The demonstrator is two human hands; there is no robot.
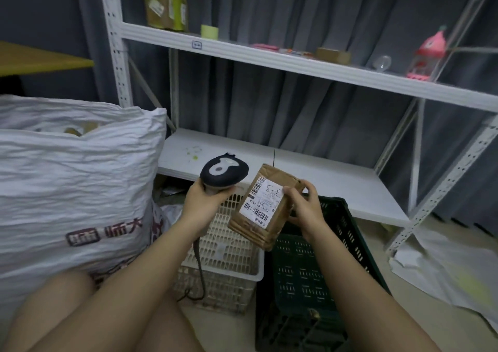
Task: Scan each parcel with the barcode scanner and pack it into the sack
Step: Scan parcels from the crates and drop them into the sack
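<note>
- Head view, hands: left hand wrapped round the handle of the barcode scanner, scanner head tipped up and away, window not facing the label. Right hand pinching the parcel by its right edge, thumb on the front face, fingers behind.
- Head view, parcel: brown paper parcel held in the air between both hands, above the gap between the white basket and the green crate. Long axis slanting from upper right down to lower left; white label turned toward the camera, barcodes along its upper left and lower edges.
- Head view, key relation: scanner just beside the parcel's upper left corner, close but apart. Probably needs the scanner tilted down and rightward onto the label, or the parcel turned to face it.
- Head view, sack: white sack off to the left, well apart from the parcel, mouth open at the top, some contents showing inside. Left hand nearer to it, yet busy with the scanner.
- Head view, room: open air above both baskets; lower shelf edge close behind the parcel; scanner cable hanging down past the white basket's left wall, a possible snag.
</note>
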